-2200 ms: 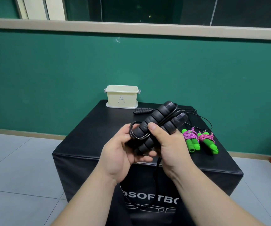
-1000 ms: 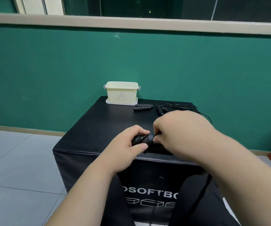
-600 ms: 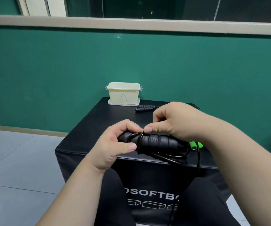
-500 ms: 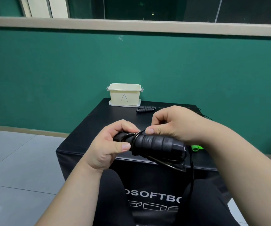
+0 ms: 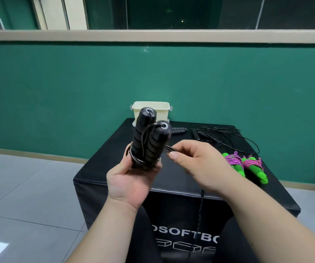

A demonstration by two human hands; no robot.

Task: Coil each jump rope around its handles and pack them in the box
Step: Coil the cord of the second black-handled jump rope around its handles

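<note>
- Here, in the head view, the left hand (image 5: 132,179) is closed round the lower ends of two black handles (image 5: 149,141), with the fingers curled behind and the thumb at the left.
- The handles stand side by side, nearly upright, with their capped ends up and leaning slightly right.
- The black cord (image 5: 143,143) runs down between them and loops round their base, just above the left hand.
- The right hand (image 5: 196,164) pinches a strand of that cord between thumb and forefinger, just right of the handles; its other fingers are loosely curled.
- More cord hangs down the front of the black block (image 5: 99,168), below the right wrist.
- The cream box (image 5: 162,111) sits at the block's far edge, partly hidden behind the handles.
- A loose rope (image 5: 219,135), black and uncoiled, lies on the block to the right of the box.
- Two green ropes (image 5: 244,166), wound in pink cord, lie near the block's right edge.
</note>
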